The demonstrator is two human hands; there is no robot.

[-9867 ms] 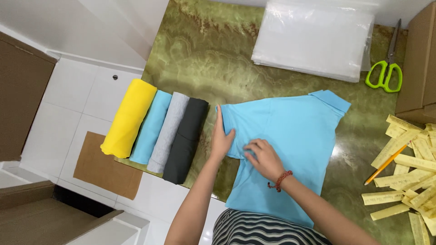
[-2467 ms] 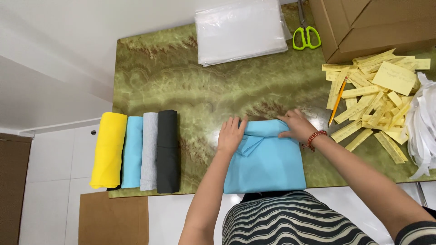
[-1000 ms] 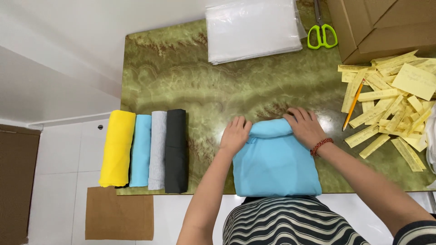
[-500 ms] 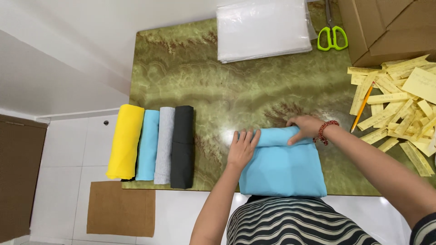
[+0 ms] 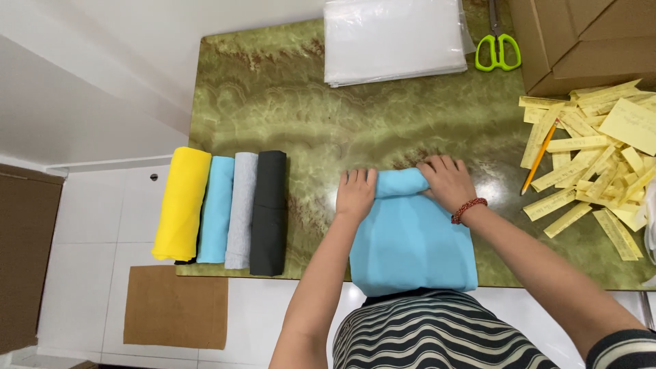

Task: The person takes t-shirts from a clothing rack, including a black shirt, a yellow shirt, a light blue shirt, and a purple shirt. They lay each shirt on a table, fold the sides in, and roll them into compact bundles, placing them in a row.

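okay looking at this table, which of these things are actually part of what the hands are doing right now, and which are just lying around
In use:
- light blue shirt, its far end being rolled
- left hand and right hand, both on the roll
- four rolled garments lined up at the left, alike in form

Lying about:
- green-handled scissors
- stack of clear plastic bags
- yellow paper slips
- pencil
- cardboard boxes

Scissors blades cut off.
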